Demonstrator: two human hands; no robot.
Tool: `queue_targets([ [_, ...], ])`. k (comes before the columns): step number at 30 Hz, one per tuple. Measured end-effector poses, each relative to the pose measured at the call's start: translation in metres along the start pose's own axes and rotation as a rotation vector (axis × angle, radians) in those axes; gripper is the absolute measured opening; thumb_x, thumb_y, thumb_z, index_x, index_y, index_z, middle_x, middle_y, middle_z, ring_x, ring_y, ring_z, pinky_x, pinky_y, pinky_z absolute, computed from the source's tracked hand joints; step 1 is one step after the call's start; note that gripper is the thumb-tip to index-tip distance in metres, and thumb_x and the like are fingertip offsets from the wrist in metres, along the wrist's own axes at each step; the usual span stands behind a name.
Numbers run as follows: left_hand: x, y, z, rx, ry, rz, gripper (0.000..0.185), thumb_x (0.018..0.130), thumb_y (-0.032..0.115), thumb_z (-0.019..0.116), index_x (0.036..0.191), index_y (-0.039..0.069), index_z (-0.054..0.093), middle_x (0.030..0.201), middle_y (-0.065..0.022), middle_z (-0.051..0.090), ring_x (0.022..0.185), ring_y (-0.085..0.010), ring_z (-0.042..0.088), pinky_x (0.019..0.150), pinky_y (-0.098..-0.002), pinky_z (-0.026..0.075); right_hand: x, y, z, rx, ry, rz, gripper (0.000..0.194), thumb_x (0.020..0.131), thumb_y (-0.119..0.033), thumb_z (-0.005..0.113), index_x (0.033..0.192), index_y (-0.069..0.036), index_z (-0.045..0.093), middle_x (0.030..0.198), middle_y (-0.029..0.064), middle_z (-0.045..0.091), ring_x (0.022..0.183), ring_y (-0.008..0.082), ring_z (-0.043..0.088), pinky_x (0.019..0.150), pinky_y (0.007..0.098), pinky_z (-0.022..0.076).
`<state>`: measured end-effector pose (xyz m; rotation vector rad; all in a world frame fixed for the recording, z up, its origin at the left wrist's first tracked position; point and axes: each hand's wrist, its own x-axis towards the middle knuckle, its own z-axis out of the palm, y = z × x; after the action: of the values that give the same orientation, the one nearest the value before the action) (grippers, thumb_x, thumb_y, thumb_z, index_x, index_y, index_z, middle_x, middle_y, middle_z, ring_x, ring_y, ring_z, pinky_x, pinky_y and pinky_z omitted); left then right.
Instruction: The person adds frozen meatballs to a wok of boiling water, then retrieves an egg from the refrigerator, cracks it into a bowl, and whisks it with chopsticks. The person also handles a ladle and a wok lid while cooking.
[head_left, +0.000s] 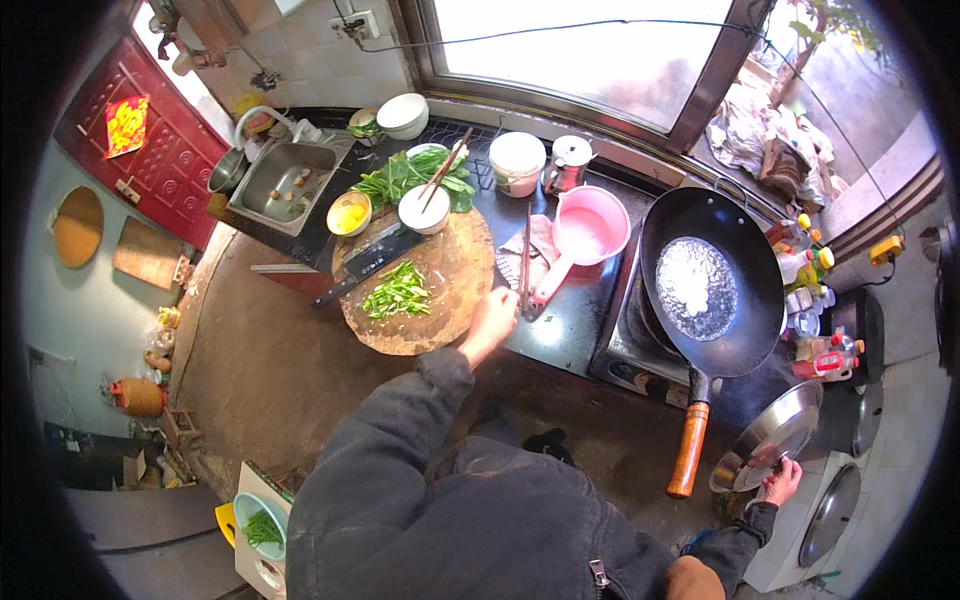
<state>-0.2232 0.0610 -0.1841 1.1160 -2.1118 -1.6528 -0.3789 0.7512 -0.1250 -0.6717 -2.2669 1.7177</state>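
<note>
My left hand is raised over the right edge of the round wooden chopping board, fingers curled; whether it holds anything I cannot tell. Chopped greens lie on the board beside a cleaver. A white bowl with chopsticks across it stands at the board's back edge, near a bowl of eggs and leafy greens. At the lower right my right hand grips a metal pan lid by its knob, tilted. Bubbling liquid covers the bottom of the black wok on the stove.
A pink dipper, a cloth and chopsticks lie between board and stove. The wok's wooden handle juts towards me. Bottles line the right side. A white tub stands by the window; the sink is at left.
</note>
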Motion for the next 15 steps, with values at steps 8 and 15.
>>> queue_targets([
  [8, 0.088, -0.021, 0.048, 0.583, 0.011, 0.308, 0.034, 0.095, 0.027, 0.044, 0.114, -0.001, 0.05, 0.098, -0.0272, 0.065, 0.093, -0.044, 0.063, 0.078, -0.0548, 0.048, -0.106, -0.074, -0.003, 0.384, 0.028, -0.053, 0.028, 0.092, -0.027, 0.063, 0.111, -0.01, 0.053, 0.074, 0.0, 0.053, 0.053, 0.0063, 0.045, 0.042, 0.0202, 0.037],
  [15, 0.084, 0.011, 0.05, 0.598, 0.096, -0.04, 0.051, 0.089, 0.039, 0.054, 0.117, -0.002, 0.043, 0.097, -0.0284, 0.066, 0.095, -0.0459, 0.063, 0.079, -0.0529, 0.049, -0.14, -0.119, 0.008, 0.552, 0.001, -0.045, 0.024, 0.093, -0.026, 0.061, 0.11, -0.009, 0.055, 0.076, 0.0025, 0.054, 0.056, 0.0089, 0.048, 0.046, 0.0233, 0.0411],
])
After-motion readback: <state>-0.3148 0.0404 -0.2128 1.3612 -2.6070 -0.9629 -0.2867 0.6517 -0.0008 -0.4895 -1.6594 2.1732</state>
